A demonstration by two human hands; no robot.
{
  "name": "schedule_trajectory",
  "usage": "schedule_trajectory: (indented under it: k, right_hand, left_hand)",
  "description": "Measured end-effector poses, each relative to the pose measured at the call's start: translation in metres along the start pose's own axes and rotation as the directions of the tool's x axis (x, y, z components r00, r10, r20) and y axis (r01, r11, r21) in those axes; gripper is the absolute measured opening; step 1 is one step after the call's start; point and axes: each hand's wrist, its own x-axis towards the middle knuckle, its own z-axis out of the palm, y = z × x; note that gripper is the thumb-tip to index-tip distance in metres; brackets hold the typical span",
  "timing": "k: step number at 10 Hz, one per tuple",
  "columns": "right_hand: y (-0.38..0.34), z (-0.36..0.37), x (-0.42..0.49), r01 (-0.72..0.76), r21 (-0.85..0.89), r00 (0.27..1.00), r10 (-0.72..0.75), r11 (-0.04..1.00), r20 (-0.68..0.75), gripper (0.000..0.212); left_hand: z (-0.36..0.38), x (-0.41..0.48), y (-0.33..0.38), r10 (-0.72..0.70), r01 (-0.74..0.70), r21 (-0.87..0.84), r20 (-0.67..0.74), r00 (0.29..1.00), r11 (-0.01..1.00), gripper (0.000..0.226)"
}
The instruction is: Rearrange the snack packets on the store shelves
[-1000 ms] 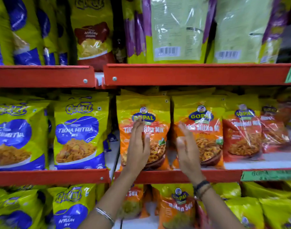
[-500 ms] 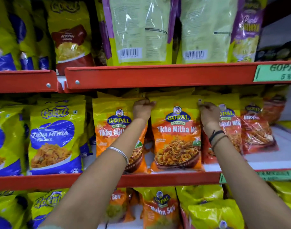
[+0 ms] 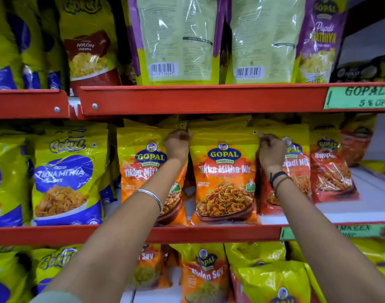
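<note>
An orange and yellow Gopal Tikha Mitha Mix packet (image 3: 224,178) stands upright at the front of the middle red shelf (image 3: 209,234). My left hand (image 3: 178,145) pinches its top left corner and my right hand (image 3: 271,149) pinches its top right corner. More packets of the same kind stand behind it. A second Tikha Mitha Mix packet (image 3: 139,169) stands to its left, partly hidden by my left forearm. A red Gopal mix packet (image 3: 296,169) stands to the right, behind my right wrist.
Yellow and blue Gokul Tikha Mitha packets (image 3: 66,178) fill the left of the middle shelf. Large green packets (image 3: 176,38) show their backs on the upper shelf. Nylon Sev packets (image 3: 206,274) stand on the lower shelf. A green price tag (image 3: 360,97) hangs at the upper right.
Both hands rose from open in front of the packets to the middle packet's top corners and closed on them. The view came closer and shifted right.
</note>
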Motion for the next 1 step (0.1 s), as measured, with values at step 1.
schedule_trajectory:
  k: [1]
  right_hand:
    - [-0.0130, -0.0133, -0.0308, 0.069, -0.028, 0.994, -0.071, 0.997, -0.080, 0.034]
  left_hand:
    - [-0.0257, -0.0285, 0.0095, 0.184, -0.179, 0.092, -0.048, 0.982, 0.980, 0.018]
